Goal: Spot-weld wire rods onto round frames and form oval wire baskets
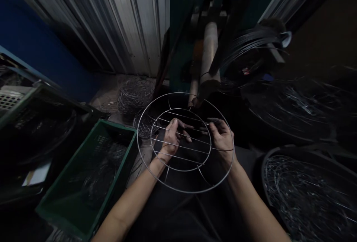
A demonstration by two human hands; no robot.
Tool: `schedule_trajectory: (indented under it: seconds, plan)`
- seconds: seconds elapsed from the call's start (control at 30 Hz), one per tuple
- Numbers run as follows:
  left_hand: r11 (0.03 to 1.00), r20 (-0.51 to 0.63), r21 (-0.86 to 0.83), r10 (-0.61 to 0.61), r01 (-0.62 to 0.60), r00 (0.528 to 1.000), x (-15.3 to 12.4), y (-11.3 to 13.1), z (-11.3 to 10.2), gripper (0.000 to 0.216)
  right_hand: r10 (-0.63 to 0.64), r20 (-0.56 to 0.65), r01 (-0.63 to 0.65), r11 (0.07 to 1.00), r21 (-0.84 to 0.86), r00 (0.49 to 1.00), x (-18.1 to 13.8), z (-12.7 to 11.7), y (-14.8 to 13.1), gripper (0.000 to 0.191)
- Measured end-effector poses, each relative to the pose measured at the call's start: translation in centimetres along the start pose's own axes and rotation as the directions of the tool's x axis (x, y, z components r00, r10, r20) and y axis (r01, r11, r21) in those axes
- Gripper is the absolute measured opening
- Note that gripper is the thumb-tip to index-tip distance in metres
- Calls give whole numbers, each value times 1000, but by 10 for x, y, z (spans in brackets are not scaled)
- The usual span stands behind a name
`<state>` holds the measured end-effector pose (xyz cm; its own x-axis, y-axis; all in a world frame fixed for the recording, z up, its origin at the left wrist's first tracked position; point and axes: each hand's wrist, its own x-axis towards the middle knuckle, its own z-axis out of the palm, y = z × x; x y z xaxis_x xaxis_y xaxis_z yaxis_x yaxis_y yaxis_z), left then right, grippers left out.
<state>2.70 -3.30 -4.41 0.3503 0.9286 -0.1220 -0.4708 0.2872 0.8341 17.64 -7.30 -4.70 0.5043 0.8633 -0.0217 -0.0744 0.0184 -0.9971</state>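
A round wire rack (192,149), made of a large outer ring, a smaller inner ring and several parallel crossbars, is held up in front of me. Short wire spokes join the two rings. My left hand (170,139) reaches up behind the inner ring, its thumb and forefinger closed at a crossbar while other fingers stretch to the right. On the opposite side, my right hand (223,139) pinches the rack near the inner ring's right edge, within the outer ring. Shadow hides part of the right fingertips.
Beyond the rack stands a machine with a thick metal cylinder (211,44). A green crate (69,171) sits at left, near wire coils (135,95) on the floor. At right are a dark tub (264,167) full of wire pieces and a wire bundle (248,43).
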Motion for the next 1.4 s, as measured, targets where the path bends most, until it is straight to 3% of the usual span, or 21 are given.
schedule_trajectory:
  seconds: [0.27, 0.4, 0.53, 0.77, 1.1, 1.27, 1.4]
  plan:
    - [1000, -48, 13, 4, -3, 999, 3, 4, -3, 30, 143, 45, -148, 980, 134, 989, 0, 11, 0, 49]
    - [1000, -35, -14, 22, -23, 999, 5, 6, -5, 31, 279, 176, -313, 925, 214, 944, 1, 15, -8, 59]
    - [1000, -45, -24, 2, -3, 999, 7, 5, -8, 32, 368, 167, -402, 873, 275, 915, 1, 19, -11, 62]
    - [1000, -27, -3, 4, -4, 1000, 8, 7, -9, 33, 172, 16, -173, 982, 77, 985, 0, 18, -5, 51]
    - [996, -56, -59, -63, 60, 996, 10, 2, -8, 32, 24, 41, -23, 1000, -15, 999, -2, 16, -14, 37]
    - [951, -173, -250, -229, 182, 958, 12, 10, -6, 28, -19, 97, 28, 996, -87, 995, 4, 8, -20, 38]
    - [824, -140, -475, -417, 308, 898, 15, 23, -6, 39, -64, 141, 76, 994, -82, 988, 10, 6, -33, 34]
